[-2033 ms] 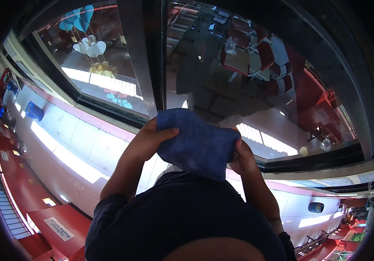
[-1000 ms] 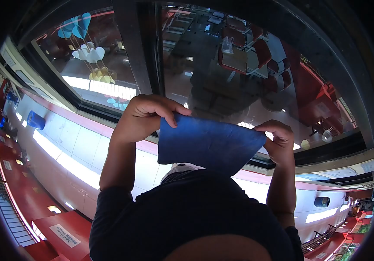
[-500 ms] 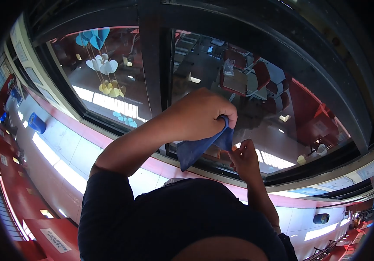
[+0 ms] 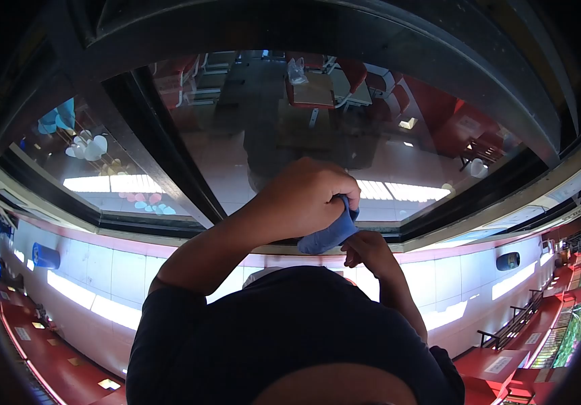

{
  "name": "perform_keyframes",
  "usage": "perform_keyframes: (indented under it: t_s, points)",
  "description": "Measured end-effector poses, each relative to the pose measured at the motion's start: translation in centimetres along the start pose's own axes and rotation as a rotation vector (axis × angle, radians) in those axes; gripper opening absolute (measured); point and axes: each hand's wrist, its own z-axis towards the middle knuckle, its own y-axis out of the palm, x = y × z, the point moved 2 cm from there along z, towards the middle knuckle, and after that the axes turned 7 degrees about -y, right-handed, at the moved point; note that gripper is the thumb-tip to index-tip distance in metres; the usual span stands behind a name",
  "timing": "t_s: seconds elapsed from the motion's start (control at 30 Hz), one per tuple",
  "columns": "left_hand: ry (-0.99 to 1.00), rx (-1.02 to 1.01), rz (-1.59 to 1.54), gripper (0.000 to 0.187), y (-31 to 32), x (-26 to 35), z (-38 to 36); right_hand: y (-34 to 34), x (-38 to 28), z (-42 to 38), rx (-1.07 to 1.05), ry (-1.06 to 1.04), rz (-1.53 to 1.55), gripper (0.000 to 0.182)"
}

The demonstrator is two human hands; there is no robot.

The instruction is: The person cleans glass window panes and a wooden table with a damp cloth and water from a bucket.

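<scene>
A blue cloth (image 4: 327, 236) hangs folded and bunched in front of my body, before a dark-framed window (image 4: 209, 155). My left hand (image 4: 310, 192) is closed around its upper edge, thumb and fingers pinching the fabric. Below and to the right, my right hand (image 4: 368, 253) has its fingers curled at the cloth's lower right edge and seems to pinch it; the fingertips are partly hidden. Both hands are close together, near the window's lower frame.
Behind the glass are chairs and desks (image 4: 314, 91), with a clear plastic bag (image 4: 296, 71) on one. Paper hearts (image 4: 88, 145) hang at the left pane. A blue bin (image 4: 46, 256) stands on the walkway at left, a dark bin (image 4: 507, 262) at right. Red railing walls (image 4: 54, 351) run behind.
My view has turned and shifted rightward along the window. Both hands have drawn closer together, and the cloth, which was hanging wider, is now more gathered between them.
</scene>
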Motion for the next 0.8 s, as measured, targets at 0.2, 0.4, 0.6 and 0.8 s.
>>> perform_keyframes:
  t_s: [0.2, 0.4, 0.6, 0.8]
  points:
    - [0.131, 0.000, -0.041, 0.018, 2.2, 0.4, 2.1, -0.1, 1.1, -3.1, 0.378, -0.430, 0.440, 0.004]
    - [0.248, -0.099, -0.160, 0.020, 6.3, 1.2, 4.4, -0.2, 0.1, -5.8, 0.348, -0.242, 0.579, 0.050]
    - [0.627, -0.418, -0.090, 0.020, 13.6, 4.2, 2.3, -1.0, 0.0, -6.2, 0.261, -0.417, 1.390, 0.094]
    - [0.776, -0.389, -0.211, 0.043, 11.0, 5.2, 2.2, -2.9, -4.3, -8.2, 0.361, -0.733, 1.280, 0.073]
